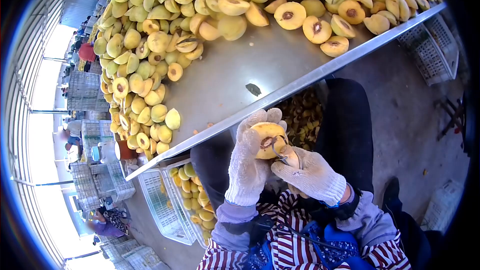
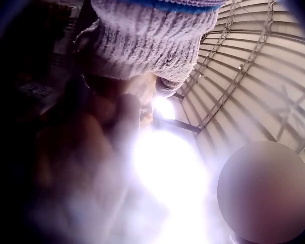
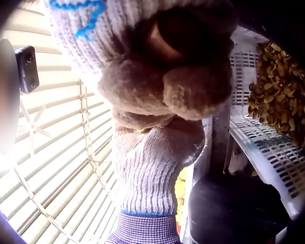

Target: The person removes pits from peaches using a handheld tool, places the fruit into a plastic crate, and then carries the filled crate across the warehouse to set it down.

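Both hands wear whitish knitted gloves, soiled at the fingers. My left hand (image 1: 247, 165) holds a halved yellow peach (image 1: 267, 135), its cut face with the brown pit hollow turned up. My right hand (image 1: 317, 175) grips a pitting tool with a pale handle (image 1: 290, 157) and a thin curved metal end, which lies against the cut face. In the right wrist view, curled fingers (image 3: 193, 91) wrap round the handle, seen as a dark round end. The left wrist view is glare and shadow below a glove cuff (image 2: 147, 48), with the peach hidden.
Many peach halves (image 1: 132, 85) are heaped on a metal table (image 1: 225, 70) with a raised front edge. A small leaf (image 1: 253, 89) lies on it. Scraps (image 1: 302, 120) fill a crate between the knees. White crates (image 1: 160, 205) stand at left, one holding peach halves; another crate (image 1: 432, 52) is at right.
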### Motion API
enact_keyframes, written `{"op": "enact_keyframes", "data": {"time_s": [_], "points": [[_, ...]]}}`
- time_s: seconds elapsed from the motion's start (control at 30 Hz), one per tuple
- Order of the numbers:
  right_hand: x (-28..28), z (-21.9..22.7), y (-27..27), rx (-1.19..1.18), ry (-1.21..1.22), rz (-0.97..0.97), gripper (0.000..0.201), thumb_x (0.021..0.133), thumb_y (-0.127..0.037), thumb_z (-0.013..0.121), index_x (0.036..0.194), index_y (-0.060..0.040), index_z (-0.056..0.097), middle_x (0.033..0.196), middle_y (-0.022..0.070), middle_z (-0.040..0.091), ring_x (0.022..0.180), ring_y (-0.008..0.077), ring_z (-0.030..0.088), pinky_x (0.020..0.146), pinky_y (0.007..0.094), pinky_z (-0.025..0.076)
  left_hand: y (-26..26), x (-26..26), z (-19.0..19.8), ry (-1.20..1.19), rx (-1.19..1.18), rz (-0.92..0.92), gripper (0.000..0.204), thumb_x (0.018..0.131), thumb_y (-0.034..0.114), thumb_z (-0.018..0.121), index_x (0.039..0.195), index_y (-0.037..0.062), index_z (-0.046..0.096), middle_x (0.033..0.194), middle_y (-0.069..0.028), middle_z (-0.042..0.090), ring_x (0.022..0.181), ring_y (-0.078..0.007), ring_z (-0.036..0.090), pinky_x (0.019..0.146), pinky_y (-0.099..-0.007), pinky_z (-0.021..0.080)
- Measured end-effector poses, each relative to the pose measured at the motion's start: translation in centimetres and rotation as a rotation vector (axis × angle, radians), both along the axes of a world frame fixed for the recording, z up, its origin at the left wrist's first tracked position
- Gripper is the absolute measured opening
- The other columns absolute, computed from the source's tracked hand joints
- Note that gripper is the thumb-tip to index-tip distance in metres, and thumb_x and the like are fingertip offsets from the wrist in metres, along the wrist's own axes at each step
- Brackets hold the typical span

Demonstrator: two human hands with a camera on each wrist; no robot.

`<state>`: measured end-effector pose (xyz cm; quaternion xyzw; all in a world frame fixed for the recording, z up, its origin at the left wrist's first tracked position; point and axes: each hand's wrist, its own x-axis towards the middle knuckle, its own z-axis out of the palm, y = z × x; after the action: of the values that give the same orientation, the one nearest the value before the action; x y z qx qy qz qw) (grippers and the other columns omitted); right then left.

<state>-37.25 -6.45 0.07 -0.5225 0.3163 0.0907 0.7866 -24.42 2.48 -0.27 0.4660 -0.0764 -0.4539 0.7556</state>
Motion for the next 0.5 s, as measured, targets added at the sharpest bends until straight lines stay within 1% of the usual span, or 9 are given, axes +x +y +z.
{"op": "enact_keyframes", "data": {"time_s": [0.07,0.13,0.23,0.33,0.37,0.43,0.47,0.5], "points": [[0.1,-0.3,0.0,-0.095,0.003,0.024,0.043,0.093,-0.041,0.066,0.123,-0.0101,0.063,0.086,0.0097,0.071,0.074,0.0223,0.069,0.068,0.0301,0.054,-0.2,-0.3,0.3,-0.023,0.019,0.021,0.066,0.095,0.046,0.063,0.139,0.0003,0.046,0.14,-0.0275,0.05,0.125,-0.0412,0.055,0.101,-0.0473,0.051],[0.2,-0.5,0.2,-0.171,0.007,0.032,0.045,0.093,-0.043,0.064,0.124,-0.0106,0.063,0.095,0.0134,0.072,0.086,0.0303,0.071,0.076,0.0343,0.055,-0.4,-0.4,0.1,-0.105,0.042,0.021,0.065,0.096,0.049,0.058,0.139,0.0005,0.046,0.139,-0.0266,0.051,0.124,-0.0399,0.056,0.1,-0.0462,0.051],[0.2,-0.5,0.2,-0.182,0.007,0.028,0.046,0.093,-0.044,0.063,0.124,-0.0109,0.062,0.103,0.0164,0.071,0.097,0.0362,0.068,0.082,0.0382,0.054,-0.6,-0.9,0.3,-0.184,0.091,0.042,0.064,0.098,0.051,0.054,0.138,0.0005,0.047,0.139,-0.0254,0.052,0.123,-0.0383,0.057,0.1,-0.0446,0.051],[0.3,-0.8,0.8,-0.261,-0.109,-0.096,0.032,0.095,-0.033,0.066,0.111,-0.0052,0.065,0.068,0.0002,0.064,0.054,0.0072,0.059,0.052,0.0221,0.047,-0.7,-1.6,0.6,-0.248,0.099,0.074,0.064,0.1,0.052,0.051,0.137,0.0004,0.047,0.138,-0.0241,0.053,0.122,-0.0365,0.057,0.101,-0.0433,0.051],[0.4,-0.8,0.8,-0.281,-0.108,-0.083,0.031,0.095,-0.033,0.066,0.11,-0.0057,0.065,0.067,0.0001,0.063,0.054,0.007,0.059,0.051,0.022,0.047,-0.8,-1.8,0.6,-0.271,0.092,0.086,0.063,0.1,0.052,0.051,0.137,0.0003,0.047,0.138,-0.0236,0.053,0.122,-0.0359,0.058,0.101,-0.0429,0.051],[0.5,-0.8,0.8,-0.32,-0.107,-0.053,0.029,0.096,-0.033,0.065,0.108,-0.0065,0.064,0.066,0.0,0.062,0.053,0.0067,0.057,0.05,0.0219,0.046,-0.7,-2.2,0.4,-0.33,0.037,0.093,0.058,0.101,0.044,0.053,0.138,0.0001,0.045,0.141,-0.0216,0.05,0.125,-0.0323,0.056,0.102,-0.0421,0.05],[0.5,-0.9,0.9,-0.22,-0.122,-0.08,0.028,0.096,-0.033,0.065,0.106,-0.0071,0.064,0.064,-0.0002,0.061,0.052,0.0066,0.056,0.048,0.0219,0.045,-0.7,-2.3,0.3,-0.36,0.009,0.098,0.056,0.102,0.041,0.054,0.139,0.0,0.044,0.143,-0.0206,0.048,0.126,-0.0305,0.055,0.102,-0.0416,0.049],[0.6,-1.0,1.2,-0.119,-0.137,-0.106,0.027,0.096,-0.033,0.065,0.104,-0.0076,0.064,0.063,-0.0004,0.06,0.05,0.0066,0.055,0.046,0.0219,0.043,-0.7,-2.4,0.5,-0.38,0.008,0.106,0.054,0.102,0.04,0.053,0.137,-0.0005,0.046,0.141,-0.0202,0.05,0.123,-0.0299,0.056,0.101,-0.0409,0.05]]}}
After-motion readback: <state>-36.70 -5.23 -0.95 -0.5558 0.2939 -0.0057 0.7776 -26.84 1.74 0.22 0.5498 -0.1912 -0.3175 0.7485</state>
